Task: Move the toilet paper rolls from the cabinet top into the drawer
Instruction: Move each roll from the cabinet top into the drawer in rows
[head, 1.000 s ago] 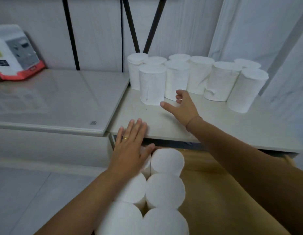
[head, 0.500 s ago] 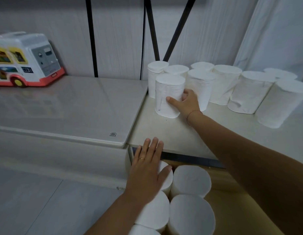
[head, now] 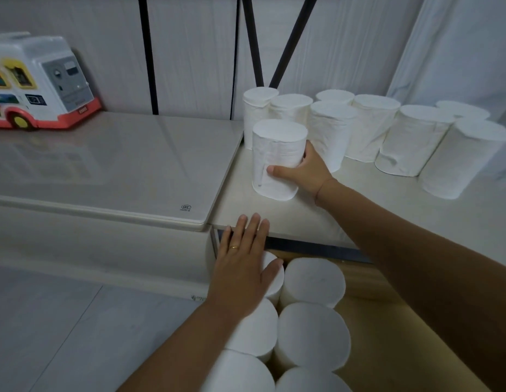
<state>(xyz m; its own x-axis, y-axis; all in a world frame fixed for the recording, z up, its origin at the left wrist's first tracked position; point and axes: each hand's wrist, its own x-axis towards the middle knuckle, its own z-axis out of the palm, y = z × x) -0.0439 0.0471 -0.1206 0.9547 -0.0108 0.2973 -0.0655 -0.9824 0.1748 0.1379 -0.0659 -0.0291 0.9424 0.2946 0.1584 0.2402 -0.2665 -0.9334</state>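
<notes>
Cabinet top point(head: 302, 216): roll point(head: 277, 159) between fingers point(head: 277, 170).

White rolls point(head: 277, 159), red/white toy bus point(head: 39, 83)

Toilet paper rolls point(head: 277, 159): soft white paper, matt, faintly crinkled wrap. Cabinet top point(head: 317, 219): pale, smooth, matt finish. Adjoining surface point(head: 119, 171): glossy, reflective, stone-like slab. Toy bus point(head: 39, 83): shiny moulded plastic, white over red. Drawer point(head: 387, 321) interior: light wood-toned, smooth. Wall poles point(head: 147, 52): black, matt. Ring point(head: 234, 247): gold-coloured metal.
</notes>
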